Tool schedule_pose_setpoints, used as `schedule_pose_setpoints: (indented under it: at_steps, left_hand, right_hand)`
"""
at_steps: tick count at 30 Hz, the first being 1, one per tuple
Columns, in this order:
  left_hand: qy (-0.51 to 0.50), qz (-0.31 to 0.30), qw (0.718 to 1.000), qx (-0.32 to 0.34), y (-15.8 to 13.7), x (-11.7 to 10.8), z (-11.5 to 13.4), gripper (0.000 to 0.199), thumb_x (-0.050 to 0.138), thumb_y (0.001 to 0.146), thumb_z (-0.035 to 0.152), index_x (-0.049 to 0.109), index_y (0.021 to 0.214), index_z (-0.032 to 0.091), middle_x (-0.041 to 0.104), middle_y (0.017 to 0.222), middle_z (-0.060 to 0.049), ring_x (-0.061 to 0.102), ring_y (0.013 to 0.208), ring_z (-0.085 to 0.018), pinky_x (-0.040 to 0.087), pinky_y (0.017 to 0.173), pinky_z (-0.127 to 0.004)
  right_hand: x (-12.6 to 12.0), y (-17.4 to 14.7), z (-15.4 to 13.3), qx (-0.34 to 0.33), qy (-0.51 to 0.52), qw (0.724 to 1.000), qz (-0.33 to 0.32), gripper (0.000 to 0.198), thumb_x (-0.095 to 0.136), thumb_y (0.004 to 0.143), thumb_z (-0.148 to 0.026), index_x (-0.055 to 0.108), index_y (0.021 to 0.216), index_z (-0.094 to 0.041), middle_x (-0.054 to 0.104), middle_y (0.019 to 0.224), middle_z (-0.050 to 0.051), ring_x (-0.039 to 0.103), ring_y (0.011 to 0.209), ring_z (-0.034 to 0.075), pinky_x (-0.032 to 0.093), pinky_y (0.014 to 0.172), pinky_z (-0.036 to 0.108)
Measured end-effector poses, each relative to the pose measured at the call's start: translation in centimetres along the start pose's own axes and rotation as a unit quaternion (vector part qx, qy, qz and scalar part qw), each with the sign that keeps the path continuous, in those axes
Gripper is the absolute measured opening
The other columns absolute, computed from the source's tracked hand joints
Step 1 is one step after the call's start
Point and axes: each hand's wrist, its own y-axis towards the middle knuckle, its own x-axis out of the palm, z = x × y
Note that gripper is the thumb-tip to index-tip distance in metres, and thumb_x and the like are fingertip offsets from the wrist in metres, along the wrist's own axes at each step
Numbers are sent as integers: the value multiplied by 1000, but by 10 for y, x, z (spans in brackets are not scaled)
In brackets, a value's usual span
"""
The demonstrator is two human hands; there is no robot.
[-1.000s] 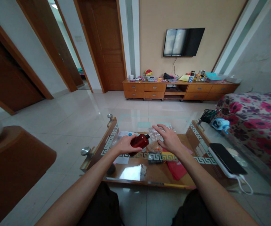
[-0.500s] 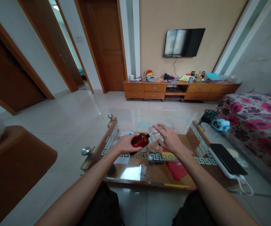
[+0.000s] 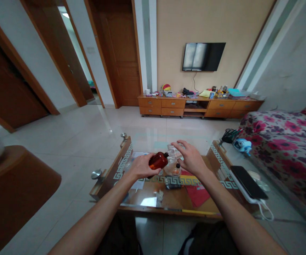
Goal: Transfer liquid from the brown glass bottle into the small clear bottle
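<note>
My left hand (image 3: 142, 165) is closed round a reddish-brown bottle (image 3: 158, 161). The bottle lies tilted on its side above the table, its dark neck pointing right. My right hand (image 3: 191, 156) curls its thumb and fingers about a clear plastic container (image 3: 173, 151), whose exact shape is hard to make out. The bottle's neck is right beside this container; whether they touch I cannot tell. Just under the right thumb shows a small black cap (image 3: 178, 165), close to a clear rounded container (image 3: 172, 170) with something orange in it.
Below the hands is a glass-topped coffee table (image 3: 142, 202) with a key-pattern border. A red sheet (image 3: 197, 194) and a dark object (image 3: 173, 184) show there. At right are a phone (image 3: 248, 182) with a white cable, a blue-white toy (image 3: 242, 145) and a pen holder (image 3: 228, 135).
The view has shifted slightly, so the table and TV sit lower in it. Both hands keep nearly the same pose, bottle tilted. The black cap now shows under the right thumb.
</note>
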Motion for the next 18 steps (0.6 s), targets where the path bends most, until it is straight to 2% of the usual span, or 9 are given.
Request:
schedule_pose_setpoints:
  at_steps: [3, 9, 14, 18]
  left_hand:
    - [1, 9, 1000, 6, 0, -5, 7, 66, 76, 73, 65, 66, 124, 25, 76, 102, -10, 72, 94, -33, 52, 83, -44]
    - [17, 5, 1000, 7, -2, -7, 12, 69, 75, 72, 69, 65, 124, 25, 77, 101, -10, 73, 93, -35, 53, 80, -43]
    - [35, 11, 999, -8, 6, 1, 8, 68, 74, 73, 71, 65, 120, 24, 76, 99, -11, 73, 91, -36, 53, 77, -44]
    - [23, 17, 1000, 0, 16, 11, 3, 68, 74, 74, 69, 63, 124, 25, 76, 102, -11, 73, 92, -37, 53, 77, -45]
  right_hand:
    - [-7, 0, -1, -2, -3, 1000, 6, 79, 63, 82, -9, 47, 154, -36, 50, 152, 9, 56, 127, 31, 51, 106, 50]
    - [-7, 1, 3, -26, -8, 1000, 0, 78, 63, 81, -9, 47, 154, -33, 51, 150, 10, 57, 126, 31, 51, 105, 49]
    - [1, 8, 10, -35, -26, 999, -5, 79, 61, 81, -8, 47, 154, -34, 51, 150, 10, 56, 126, 30, 50, 106, 49]
    - [9, 14, 19, -21, -40, 999, -8, 80, 63, 80, -9, 47, 155, -33, 51, 151, 10, 55, 127, 31, 51, 104, 49]
